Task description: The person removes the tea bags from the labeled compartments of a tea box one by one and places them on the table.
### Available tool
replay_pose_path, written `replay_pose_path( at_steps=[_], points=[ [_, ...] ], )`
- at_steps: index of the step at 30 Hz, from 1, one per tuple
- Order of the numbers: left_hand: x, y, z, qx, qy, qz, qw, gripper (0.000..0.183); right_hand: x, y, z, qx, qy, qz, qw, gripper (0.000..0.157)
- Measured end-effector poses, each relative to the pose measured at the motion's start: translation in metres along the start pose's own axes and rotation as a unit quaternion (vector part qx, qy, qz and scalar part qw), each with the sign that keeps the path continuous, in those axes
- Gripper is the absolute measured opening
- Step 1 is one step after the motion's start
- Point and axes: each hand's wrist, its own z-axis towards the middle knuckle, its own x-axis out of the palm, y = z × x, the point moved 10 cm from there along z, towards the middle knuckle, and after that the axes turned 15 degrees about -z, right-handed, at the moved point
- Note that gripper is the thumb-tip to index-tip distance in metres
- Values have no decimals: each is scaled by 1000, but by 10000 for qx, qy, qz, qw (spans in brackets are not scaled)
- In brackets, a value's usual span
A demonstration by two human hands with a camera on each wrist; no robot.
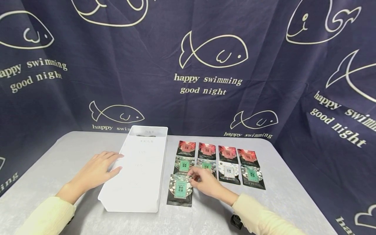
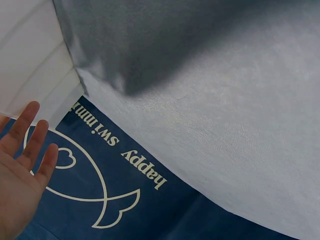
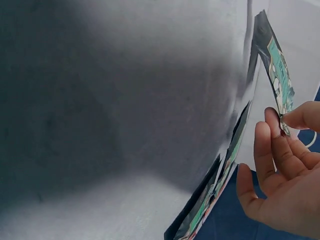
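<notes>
In the head view my right hand [image 1: 207, 184] pinches the upper right corner of a black tea packet [image 1: 180, 190] with a teal label. The right wrist view shows the packet [image 3: 281, 75] nearly edge-on between thumb and fingers [image 3: 272, 145], raised off the table at a tilt. My left hand [image 1: 98, 168] lies along the left side of a long white box [image 1: 132, 199], fingers straight and fingertips at its rim. White dividers with faint handwriting stand inside the box. In the left wrist view the left hand [image 2: 25, 170] is spread beside the box wall [image 2: 35, 60].
Right of the box, a back row of several red tea packets [image 1: 207, 150] lies on the grey table [image 1: 282, 209]. Before it lie two green-label packets [image 1: 183, 164], a white-label packet [image 1: 229, 171] and another teal-label packet [image 1: 253, 176]. A dark blue fish-print curtain [image 1: 164, 65] hangs behind.
</notes>
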Motion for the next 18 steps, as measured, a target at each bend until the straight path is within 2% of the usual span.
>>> replay_pose_path(
  at_steps=[6, 11, 18],
  points=[
    [-1, -1, -1, 13, -10, 10, 10000, 39, 4, -3, 1, 54, 12, -281, 9996, 19],
    [-1, -1, -1, 26, -19, 4, 10000, 39, 7, -2, 0, -1, 95, -312, 9995, 22],
    [0, 1, -1, 3, -11, -2, 10000, 40, 6, -4, -2, 131, 166, -511, 9985, 23]
  ],
)
